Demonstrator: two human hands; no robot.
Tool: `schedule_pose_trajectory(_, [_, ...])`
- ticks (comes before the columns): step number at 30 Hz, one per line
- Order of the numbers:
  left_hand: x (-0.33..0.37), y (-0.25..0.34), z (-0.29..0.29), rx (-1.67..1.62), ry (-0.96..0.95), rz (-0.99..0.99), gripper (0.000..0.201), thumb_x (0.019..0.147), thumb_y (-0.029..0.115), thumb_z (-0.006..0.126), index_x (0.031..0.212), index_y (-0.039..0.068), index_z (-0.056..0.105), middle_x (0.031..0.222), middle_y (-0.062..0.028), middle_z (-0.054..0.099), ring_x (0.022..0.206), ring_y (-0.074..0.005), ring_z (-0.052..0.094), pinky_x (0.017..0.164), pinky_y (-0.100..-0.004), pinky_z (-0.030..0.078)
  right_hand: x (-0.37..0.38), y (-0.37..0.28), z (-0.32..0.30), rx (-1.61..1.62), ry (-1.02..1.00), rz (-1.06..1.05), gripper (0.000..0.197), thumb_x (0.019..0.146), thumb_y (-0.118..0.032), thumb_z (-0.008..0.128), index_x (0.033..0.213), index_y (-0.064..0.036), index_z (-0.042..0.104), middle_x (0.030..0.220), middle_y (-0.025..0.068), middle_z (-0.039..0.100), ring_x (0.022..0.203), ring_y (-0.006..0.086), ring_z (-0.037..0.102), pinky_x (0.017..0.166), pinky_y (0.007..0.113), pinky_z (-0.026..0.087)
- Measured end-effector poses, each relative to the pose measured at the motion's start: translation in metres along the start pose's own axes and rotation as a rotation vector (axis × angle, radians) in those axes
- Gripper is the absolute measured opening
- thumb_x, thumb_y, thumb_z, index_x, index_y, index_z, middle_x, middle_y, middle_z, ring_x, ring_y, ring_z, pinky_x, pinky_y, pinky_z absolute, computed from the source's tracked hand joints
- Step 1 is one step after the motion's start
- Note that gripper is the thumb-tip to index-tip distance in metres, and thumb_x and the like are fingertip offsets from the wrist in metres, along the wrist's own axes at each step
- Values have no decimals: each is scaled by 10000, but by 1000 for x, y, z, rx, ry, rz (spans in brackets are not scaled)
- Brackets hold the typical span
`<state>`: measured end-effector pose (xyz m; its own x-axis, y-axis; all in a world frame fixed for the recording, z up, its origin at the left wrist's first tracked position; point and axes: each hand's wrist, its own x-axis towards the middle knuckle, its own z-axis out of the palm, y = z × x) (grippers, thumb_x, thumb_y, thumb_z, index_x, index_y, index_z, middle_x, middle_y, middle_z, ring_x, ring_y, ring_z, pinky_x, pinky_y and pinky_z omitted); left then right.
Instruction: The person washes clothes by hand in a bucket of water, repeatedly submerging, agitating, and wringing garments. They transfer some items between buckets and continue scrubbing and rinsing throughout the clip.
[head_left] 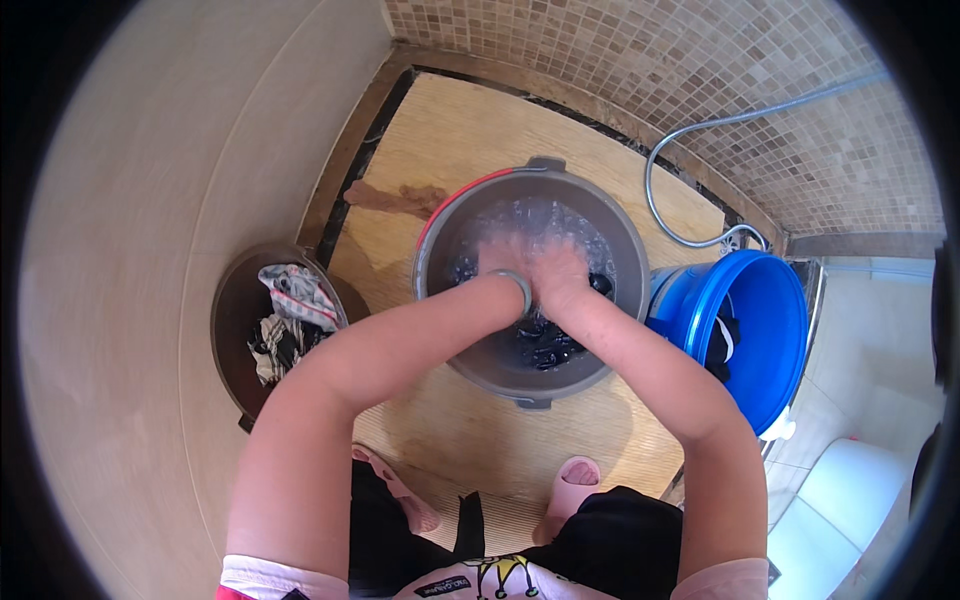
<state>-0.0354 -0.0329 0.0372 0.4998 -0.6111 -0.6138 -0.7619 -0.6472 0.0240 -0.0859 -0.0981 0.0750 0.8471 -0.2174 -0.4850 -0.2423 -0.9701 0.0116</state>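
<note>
Both my forearms reach down into a grey-brown bucket [630, 255] of sudsy water on the floor in front of me. My left hand [503, 258], with a bangle at the wrist, is in the foamy water. Close beside it on the right, my right hand [560, 265] is also in the water. Splashing and blur hide the fingers of both hands, so what they hold cannot be made out. Dark wet cloth [545, 345] lies in the water below my wrists. The bucket's red-gripped handle [470, 190] rests along its left rim.
A brown bucket [232, 345] with patterned clothes [300, 295] stands at left. A blue bucket [790, 340] holding dark cloth stands at right. A metal shower hose [652, 170] curves down the tiled wall to the floor. My feet in pink slippers [575, 485] stand on the yellow ribbed floor.
</note>
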Motion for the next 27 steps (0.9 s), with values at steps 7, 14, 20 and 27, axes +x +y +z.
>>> schedule_pose_trajectory(7, [10,11,6,25,-128,10,353,864,285,454,1157,133,578,1235,-95,534,1151,-218,499,894,-387,407,26,18,38,107,-90,-31,264,812,-210,511,1008,-85,635,1029,139,615,976,283,581,832,395,457])
schedule_pose_trajectory(14, [22,9,29,-477,94,-80,332,838,291,475,1082,113,614,1151,-135,575,1057,-263,554,866,-401,436,48,33,66,126,-20,-237,276,813,-237,503,989,-83,651,1017,145,625,948,277,602,804,398,470])
schedule_pose_trajectory(20, [22,1,31,-625,253,-185,298,825,251,493,1039,92,626,1128,-160,578,1050,-267,554,878,-390,433,49,24,31,58,-202,-154,314,854,-271,460,1035,-84,636,1088,142,603,985,276,591,831,406,454])
schedule_pose_trajectory(27, [32,-1,27,-693,346,-229,283,829,208,483,1034,72,624,1111,-171,582,1050,-274,551,882,-381,432,47,25,22,-91,18,-307,242,809,-220,505,933,-94,671,967,150,640,905,277,623,752,395,495])
